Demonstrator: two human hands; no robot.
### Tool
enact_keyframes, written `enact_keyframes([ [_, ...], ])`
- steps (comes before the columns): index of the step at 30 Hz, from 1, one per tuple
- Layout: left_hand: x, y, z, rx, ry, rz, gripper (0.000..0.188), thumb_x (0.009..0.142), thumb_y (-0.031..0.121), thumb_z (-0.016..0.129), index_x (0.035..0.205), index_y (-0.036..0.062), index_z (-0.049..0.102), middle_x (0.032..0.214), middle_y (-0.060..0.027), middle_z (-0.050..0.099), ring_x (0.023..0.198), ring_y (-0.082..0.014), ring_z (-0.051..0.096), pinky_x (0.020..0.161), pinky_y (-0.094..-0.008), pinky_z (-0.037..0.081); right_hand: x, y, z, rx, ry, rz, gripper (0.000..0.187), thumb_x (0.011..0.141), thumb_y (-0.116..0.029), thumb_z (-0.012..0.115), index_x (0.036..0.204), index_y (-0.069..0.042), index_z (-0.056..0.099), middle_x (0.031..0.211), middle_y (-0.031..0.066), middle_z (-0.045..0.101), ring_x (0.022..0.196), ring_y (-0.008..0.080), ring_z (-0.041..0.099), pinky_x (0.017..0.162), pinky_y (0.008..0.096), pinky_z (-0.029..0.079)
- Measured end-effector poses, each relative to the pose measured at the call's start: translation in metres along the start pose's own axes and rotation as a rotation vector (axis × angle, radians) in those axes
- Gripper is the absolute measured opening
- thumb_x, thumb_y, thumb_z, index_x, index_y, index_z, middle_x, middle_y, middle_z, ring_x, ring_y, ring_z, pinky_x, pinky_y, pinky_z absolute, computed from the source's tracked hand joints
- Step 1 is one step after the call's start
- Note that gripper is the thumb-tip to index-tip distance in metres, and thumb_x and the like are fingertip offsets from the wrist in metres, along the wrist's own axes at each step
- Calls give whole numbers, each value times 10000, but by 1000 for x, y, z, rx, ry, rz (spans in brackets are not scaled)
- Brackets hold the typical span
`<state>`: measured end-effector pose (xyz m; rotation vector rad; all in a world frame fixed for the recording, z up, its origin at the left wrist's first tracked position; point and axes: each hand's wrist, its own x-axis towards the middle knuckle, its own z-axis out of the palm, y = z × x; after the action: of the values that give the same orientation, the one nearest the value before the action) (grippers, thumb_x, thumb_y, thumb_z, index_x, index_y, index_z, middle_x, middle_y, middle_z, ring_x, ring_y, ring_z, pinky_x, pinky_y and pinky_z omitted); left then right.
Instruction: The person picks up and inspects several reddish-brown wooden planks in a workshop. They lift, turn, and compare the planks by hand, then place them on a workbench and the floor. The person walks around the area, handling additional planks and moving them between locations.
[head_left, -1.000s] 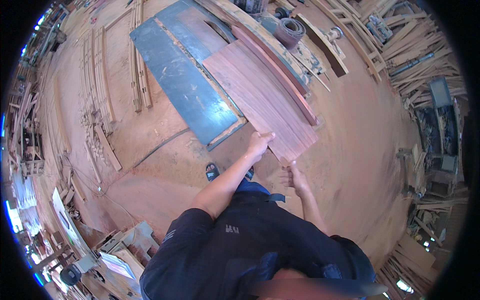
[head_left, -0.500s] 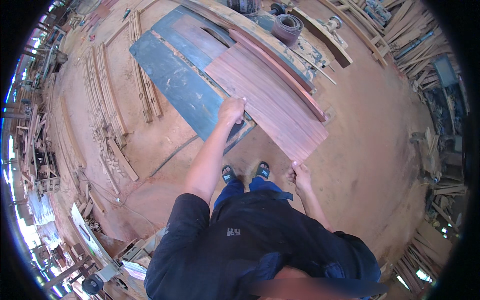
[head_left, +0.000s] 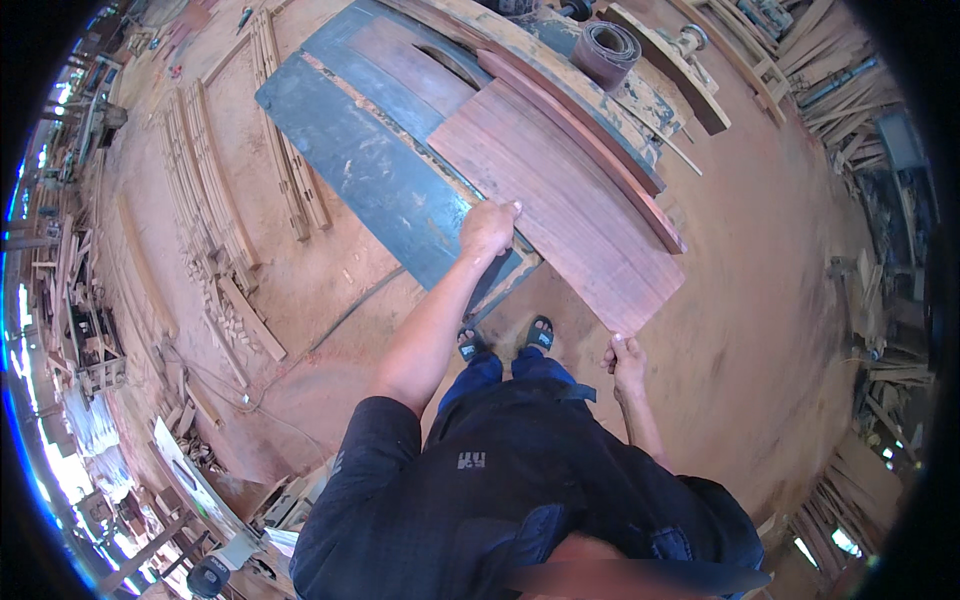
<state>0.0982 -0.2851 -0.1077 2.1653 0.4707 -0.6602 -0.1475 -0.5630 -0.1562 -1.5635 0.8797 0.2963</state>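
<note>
A long reddish-brown wooden board [head_left: 565, 195] lies on a blue-grey metal machine table [head_left: 370, 150], alongside a reddish wooden fence [head_left: 590, 150]. Its near end sticks out past the table's edge. My left hand [head_left: 488, 230] is closed on the board's left edge, thumb on top; the curled fingers are partly hidden. At the near corner of the board, my right hand [head_left: 628, 362] pinches it with the thumb on top and the fingers bent below. Beyond the board's far end, a dark curved slot [head_left: 450, 62] shows in the machine table.
A rolled abrasive belt [head_left: 606, 55] stands beyond the fence. Long wooden strips [head_left: 205, 180] lie on the dusty floor at left, near a cable [head_left: 340, 325]. Wood offcuts [head_left: 840, 60] are piled at far right. My sandalled feet [head_left: 540, 332] stand beside the machine table.
The view has shifted, so the board, machine table and both hands appear farther right. Both hands keep their hold on the board; any sliding of it along the fence is too slight to tell.
</note>
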Motion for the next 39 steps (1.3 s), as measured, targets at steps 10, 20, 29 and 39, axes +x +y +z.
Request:
enact_keyframes([
  [10, 17, -10, -7, -73, -32, 66, 504, 988, 408, 613, 715, -12, 667, 568, -118, 632, 490, -219, 628, 515, -372, 501, 1, -10, 11, -7, 0, 35, 276, 1051, -322, 577, 885, -102, 593, 670, -17, 578, 545, 100, 567, 504, 246, 381],
  [20, 27, -13, -11, -160, -18, -12, 554, 986, 440, 593, 695, -21, 690, 587, -138, 658, 547, -270, 679, 658, -413, 547, 2, -17, 21, -13, 6, 37, 255, 1048, -308, 585, 927, -85, 615, 662, -22, 578, 528, 99, 561, 497, 240, 380],
  [29, 41, -15, -23, -144, 0, 19, 559, 989, 413, 594, 654, -27, 679, 568, -156, 653, 510, -268, 662, 624, -406, 547, 5, -30, 35, -29, -12, 31, 254, 1043, -299, 591, 897, -91, 598, 651, -25, 563, 507, 97, 539, 484, 245, 369],
  [39, 55, -15, -43, -251, 8, 16, 445, 979, 373, 659, 726, 8, 637, 559, -91, 598, 447, -195, 564, 456, -346, 445, 17, -37, 60, -18, 17, 29, 255, 1033, -225, 613, 875, -25, 628, 675, 26, 578, 535, 130, 527, 486, 284, 431],
])
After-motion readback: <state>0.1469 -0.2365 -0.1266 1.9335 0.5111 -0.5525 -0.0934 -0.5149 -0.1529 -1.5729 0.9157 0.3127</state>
